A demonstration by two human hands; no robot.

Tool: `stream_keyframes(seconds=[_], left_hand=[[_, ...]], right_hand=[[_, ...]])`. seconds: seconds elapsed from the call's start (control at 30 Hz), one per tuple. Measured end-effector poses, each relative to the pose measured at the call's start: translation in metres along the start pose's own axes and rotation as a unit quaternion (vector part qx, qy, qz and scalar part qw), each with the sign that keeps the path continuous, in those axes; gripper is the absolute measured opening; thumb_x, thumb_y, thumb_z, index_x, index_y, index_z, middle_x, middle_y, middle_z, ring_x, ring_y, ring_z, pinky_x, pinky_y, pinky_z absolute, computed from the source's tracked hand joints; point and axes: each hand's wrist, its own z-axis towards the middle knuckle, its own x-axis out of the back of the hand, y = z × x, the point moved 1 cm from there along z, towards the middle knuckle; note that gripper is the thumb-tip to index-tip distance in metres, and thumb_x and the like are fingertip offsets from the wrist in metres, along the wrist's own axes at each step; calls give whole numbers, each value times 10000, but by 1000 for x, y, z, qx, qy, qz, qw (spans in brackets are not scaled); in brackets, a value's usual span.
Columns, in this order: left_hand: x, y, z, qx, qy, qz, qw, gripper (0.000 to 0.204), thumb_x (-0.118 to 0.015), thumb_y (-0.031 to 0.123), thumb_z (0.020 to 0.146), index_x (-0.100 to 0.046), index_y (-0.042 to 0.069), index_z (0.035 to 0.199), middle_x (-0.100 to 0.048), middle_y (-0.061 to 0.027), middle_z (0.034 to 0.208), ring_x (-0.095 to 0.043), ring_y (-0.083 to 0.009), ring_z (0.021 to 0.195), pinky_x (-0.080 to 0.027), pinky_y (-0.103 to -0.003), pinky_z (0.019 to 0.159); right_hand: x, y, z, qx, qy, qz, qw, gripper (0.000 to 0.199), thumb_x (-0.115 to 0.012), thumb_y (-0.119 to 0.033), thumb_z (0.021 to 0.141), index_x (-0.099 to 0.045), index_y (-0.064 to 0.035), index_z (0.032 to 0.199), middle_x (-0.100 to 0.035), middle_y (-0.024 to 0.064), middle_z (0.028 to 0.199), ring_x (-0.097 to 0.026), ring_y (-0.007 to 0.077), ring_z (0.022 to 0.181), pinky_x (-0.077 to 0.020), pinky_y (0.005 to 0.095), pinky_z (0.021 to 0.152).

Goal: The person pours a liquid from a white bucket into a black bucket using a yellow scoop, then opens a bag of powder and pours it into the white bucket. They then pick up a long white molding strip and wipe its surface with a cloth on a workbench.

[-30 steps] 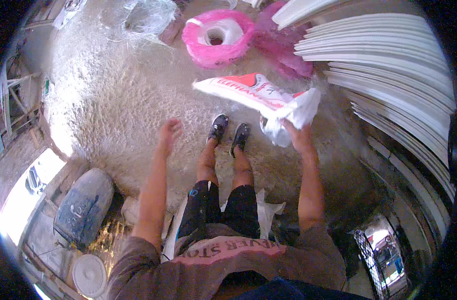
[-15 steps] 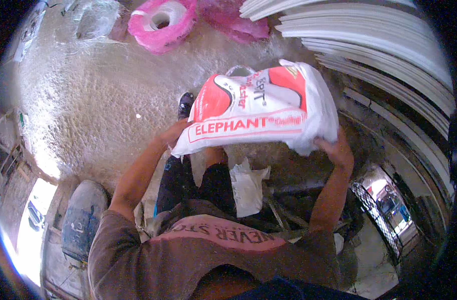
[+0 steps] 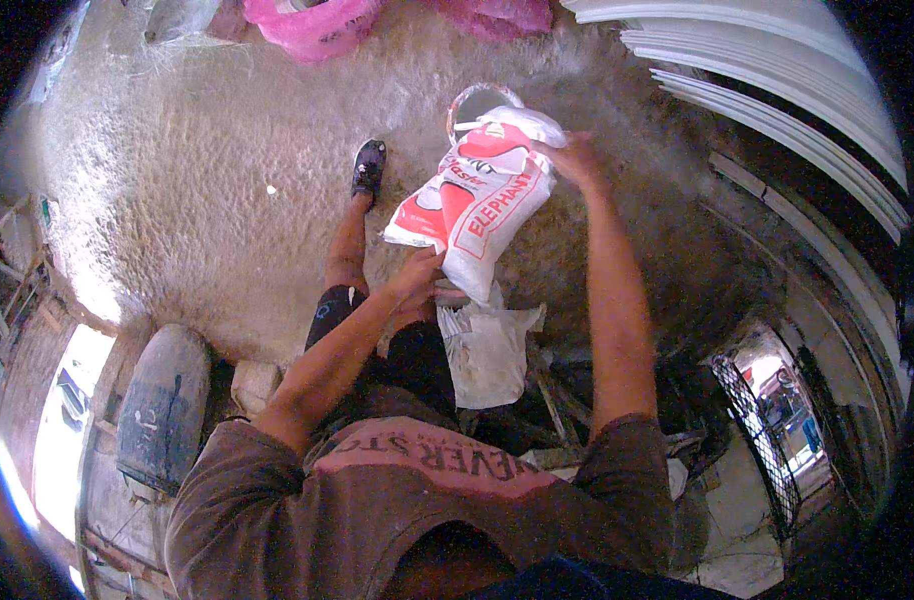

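My left hand (image 3: 414, 272) grips the lower corner of the red-and-white sack (image 3: 475, 205), which hangs tilted over the white-dusted floor (image 3: 177, 170) in front of my legs. My right hand (image 3: 575, 158) clenches its top edge above a round bucket (image 3: 474, 103).

bag (image 3: 482, 205): white and red, soft plastic, full | pose: tilted, top end up and away | where: up in the air over the dusty floor, above a round white rim
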Motion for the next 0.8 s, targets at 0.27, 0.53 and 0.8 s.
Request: stream_keyframes(seconds=[0.27, 0.53, 0.8], left_hand=[[-39, -41, 39, -7, -9, -68, 998, 330, -435, 245, 979, -460, 68, 1257, -578, -106, 1209, -586, -314, 1063, -516, -493, 897], [-53, -57, 51, -11, 35, -34, 999, 217, -454, 256, 976, -501, 81, 1095, -605, -68, 1076, -611, -249, 899, -522, -427, 771], [-37, -31, 55, 87, -80, 231, 966, 379, -507, 334, 953, -512, 32, 1183, -644, -122, 1013, -664, -258, 794, -528, -383, 711]], right_hand=[[-115, -34, -47, -147, -125, 82, 978, 1441, -811, -645, 473, -24, 71, 1445, -308, 322, 1421, -352, 382, 1326, -307, 390, 1087], [-182, -19, -78, -94, -10, -8, 995, 990, -804, -232, 625, -246, 48, 1393, -464, 314, 1285, -482, 436, 1185, -430, 453, 977], [-148, 4, -103, -36, -31, 91, 995, 440, -638, -33, 688, -565, 10, 1120, -609, 263, 1093, -580, 418, 1045, -479, 435, 893]])
